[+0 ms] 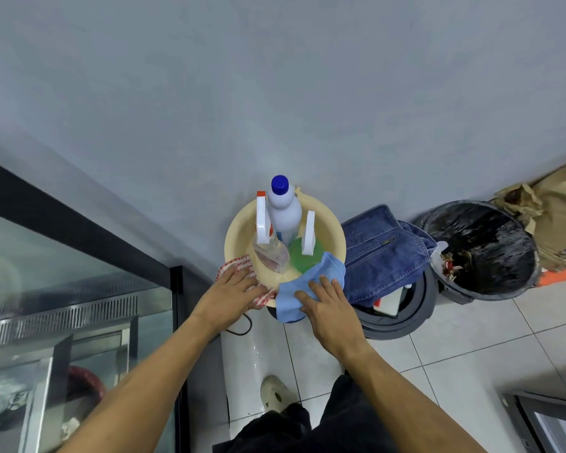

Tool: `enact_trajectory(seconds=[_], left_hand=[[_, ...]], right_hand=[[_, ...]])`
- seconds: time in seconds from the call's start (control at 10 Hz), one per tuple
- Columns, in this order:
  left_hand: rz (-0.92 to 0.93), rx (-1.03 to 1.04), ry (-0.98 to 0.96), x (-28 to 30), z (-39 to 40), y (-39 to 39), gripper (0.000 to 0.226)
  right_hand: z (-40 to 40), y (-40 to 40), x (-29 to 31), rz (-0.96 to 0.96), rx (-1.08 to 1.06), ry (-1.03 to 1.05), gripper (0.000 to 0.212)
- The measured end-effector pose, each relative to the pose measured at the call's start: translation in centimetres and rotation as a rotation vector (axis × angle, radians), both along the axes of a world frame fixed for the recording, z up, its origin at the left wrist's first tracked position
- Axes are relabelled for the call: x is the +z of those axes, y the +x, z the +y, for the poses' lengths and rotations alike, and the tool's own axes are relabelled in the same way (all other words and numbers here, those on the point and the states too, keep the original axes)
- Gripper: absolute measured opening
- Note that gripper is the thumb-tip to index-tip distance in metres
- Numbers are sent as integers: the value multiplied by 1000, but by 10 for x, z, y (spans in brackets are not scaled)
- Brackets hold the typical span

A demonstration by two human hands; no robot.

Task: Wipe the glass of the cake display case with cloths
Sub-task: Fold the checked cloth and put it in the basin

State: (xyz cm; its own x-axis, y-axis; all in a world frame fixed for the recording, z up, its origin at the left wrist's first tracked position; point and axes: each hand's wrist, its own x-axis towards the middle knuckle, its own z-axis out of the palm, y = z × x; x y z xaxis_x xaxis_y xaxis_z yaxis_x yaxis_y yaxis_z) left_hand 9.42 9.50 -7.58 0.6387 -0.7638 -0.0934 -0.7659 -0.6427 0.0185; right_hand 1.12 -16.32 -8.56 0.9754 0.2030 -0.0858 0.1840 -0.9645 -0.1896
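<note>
Your left hand (234,287): flat, fingers straight, resting on the red-checked cloth (242,273) draped over the near-left rim of the basin (335,240).
Your right hand (324,300): fingers straight, pressing the blue cloth (321,276) on the basin's near-right rim.
Display case glass (62,273): left of the basin.
Inside basin: two spray bottles (270,248), blue-capped white bottle (283,210) behind them.
Right of basin: denim garment (383,253), then black bin (481,250).

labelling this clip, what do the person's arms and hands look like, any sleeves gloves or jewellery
Both forearms are bare as far as the frame shows, with no sleeves in view. The left hand and right hand wear no gloves, and no rings, watch or wristband can be seen. No markings show on either arm.
</note>
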Motion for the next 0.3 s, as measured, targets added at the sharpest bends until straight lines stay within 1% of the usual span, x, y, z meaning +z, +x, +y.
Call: enact_trajectory(seconds=[0.1,0.2,0.3], left_hand=[[20,1,-44,-1,-1,-2,66],[-29,-14,-58,0,-3,-2,59],[-65,-40,-99,-12,3,-4,43]], right_hand=[[2,-4,1,3,3,32,65],[1,0,1,33,-5,24,68],[-3,-2,-11,21,38,-14,51]])
